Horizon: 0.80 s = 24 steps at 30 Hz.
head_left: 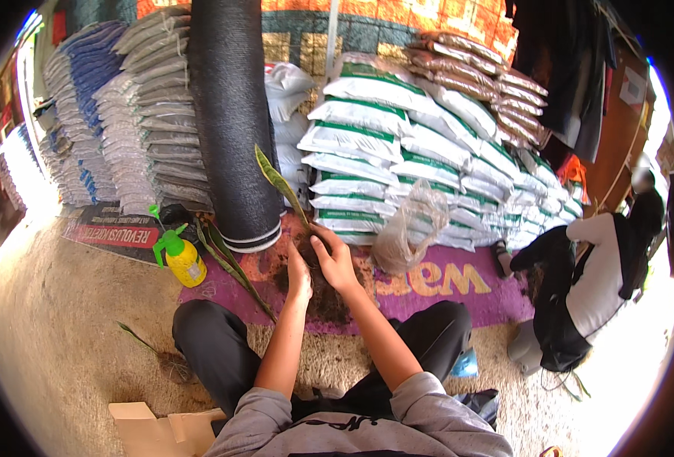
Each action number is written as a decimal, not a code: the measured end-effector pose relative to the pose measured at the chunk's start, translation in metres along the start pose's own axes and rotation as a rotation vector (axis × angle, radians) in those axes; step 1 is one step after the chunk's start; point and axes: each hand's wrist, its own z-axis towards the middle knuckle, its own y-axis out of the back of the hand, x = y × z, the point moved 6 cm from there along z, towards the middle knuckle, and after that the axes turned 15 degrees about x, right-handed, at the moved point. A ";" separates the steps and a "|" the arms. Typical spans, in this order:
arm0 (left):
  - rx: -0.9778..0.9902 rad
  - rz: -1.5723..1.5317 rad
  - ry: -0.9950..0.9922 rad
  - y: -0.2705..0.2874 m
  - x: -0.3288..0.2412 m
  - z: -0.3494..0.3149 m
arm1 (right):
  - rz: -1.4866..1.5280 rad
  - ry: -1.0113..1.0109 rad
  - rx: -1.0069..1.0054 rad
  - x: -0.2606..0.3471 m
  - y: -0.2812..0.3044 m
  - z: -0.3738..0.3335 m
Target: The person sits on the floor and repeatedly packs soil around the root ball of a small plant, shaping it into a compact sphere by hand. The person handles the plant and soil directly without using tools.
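Over a heap of dark soil (328, 301), my two hands face each other around the base of a snake plant (278, 181). Its long yellow-edged leaf rises up and leftward from between them. My right hand (334, 261) wraps its fingers round the leaf's lower end. Pressed in from the other side is my left hand (299, 273), cupped against the dark soil and roots at the plant's base. The roots themselves are mostly hidden by my fingers. Left of my left forearm, more long snake plant leaves (234, 266) lie slanting across the purple sheet (451, 286).
A yellow spray bottle (183, 259) with a green top stands at left. Near my left knee lies a small rooted plant (171, 364); cardboard (158, 430) is below it. A plastic bag (411, 228) sits before stacked white sacks (356, 141). A person (600, 266) sits at right.
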 end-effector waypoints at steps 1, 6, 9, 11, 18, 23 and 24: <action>-0.007 -0.032 0.033 -0.003 -0.005 -0.001 | 0.021 0.001 -0.019 0.001 0.002 0.001; -0.009 -0.075 0.081 -0.012 -0.019 0.005 | 0.514 -0.135 -0.140 -0.021 0.007 0.001; 0.089 -0.058 0.051 -0.016 -0.020 0.020 | 0.978 -0.139 -0.197 -0.045 0.008 0.004; 0.052 0.116 -0.022 -0.004 -0.010 0.030 | 1.183 -0.078 -0.251 -0.052 0.007 0.008; -0.095 0.067 -0.088 -0.022 0.012 0.036 | 1.139 -0.043 -0.383 -0.064 0.029 0.010; 0.034 -0.306 0.119 -0.007 0.046 0.038 | 0.461 -0.007 -0.287 -0.048 0.026 0.008; 0.033 -0.308 0.122 -0.005 0.048 0.035 | 0.326 0.000 -0.271 -0.047 0.026 0.008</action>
